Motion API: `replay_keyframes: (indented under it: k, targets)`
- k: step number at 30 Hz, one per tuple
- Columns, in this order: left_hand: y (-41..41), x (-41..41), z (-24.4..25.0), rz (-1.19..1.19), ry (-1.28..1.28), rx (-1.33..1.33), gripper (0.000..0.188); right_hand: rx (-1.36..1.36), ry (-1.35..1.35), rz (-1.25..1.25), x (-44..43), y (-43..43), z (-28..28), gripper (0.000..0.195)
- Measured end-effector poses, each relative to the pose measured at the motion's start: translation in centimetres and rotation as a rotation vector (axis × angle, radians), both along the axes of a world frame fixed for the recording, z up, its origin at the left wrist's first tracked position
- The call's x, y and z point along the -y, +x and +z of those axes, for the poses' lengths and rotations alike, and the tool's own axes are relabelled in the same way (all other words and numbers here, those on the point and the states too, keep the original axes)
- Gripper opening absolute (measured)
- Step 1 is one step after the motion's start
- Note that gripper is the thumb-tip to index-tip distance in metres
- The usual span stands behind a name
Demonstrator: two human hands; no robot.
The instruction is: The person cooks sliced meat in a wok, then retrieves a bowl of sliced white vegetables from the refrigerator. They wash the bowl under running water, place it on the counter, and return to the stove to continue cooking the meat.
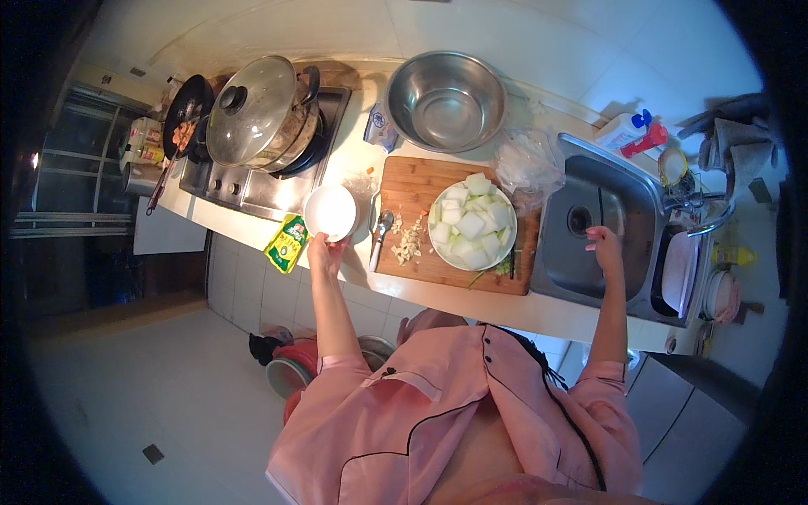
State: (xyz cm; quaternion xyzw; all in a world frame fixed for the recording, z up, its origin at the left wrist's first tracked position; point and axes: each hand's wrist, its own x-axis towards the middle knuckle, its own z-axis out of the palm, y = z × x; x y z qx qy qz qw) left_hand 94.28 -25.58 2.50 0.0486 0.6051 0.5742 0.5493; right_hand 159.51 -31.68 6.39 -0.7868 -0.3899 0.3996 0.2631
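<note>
My left hand (pixel 324 252) grips the near rim of a small white bowl (pixel 330 211) at the counter's front, left of the wooden cutting board (pixel 404 180). The bowl's inside is washed out by glare. A yellow-green seasoning packet (pixel 287 243) lies just left of that hand. My right hand (pixel 607 247) is over the stainless steel sink (pixel 562 265), fingers partly bent and apart, with nothing visible in them. On the board, a round dish holds pale green melon chunks (pixel 470 224). Chopped garlic (pixel 409 243) and a white-handled utensil (pixel 379 243) lie to its left.
A lidded steel pot (pixel 252 120) stands on the gas stove (pixel 252 196), beside a black wok (pixel 189 107) with orange food. Behind the board are a large steel basin (pixel 445 101) and a clear plastic bag (pixel 530 164). A faucet (pixel 713 221) reaches over the sink's right side.
</note>
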Motion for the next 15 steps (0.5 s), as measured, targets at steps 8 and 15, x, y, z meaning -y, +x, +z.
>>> replay_keyframes:
  k: [8,15]
  targets:
    - [5.7,-7.3,8.2,-0.597,0.268,-1.662,0.041,-0.141,-0.006,-0.245,0.3,-3.3,2.9,0.028]
    - [8.2,-15.6,6.4,-1.341,-0.389,-1.725,0.03,-0.179,0.017,-0.25,0.9,-4.0,2.3,0.024]
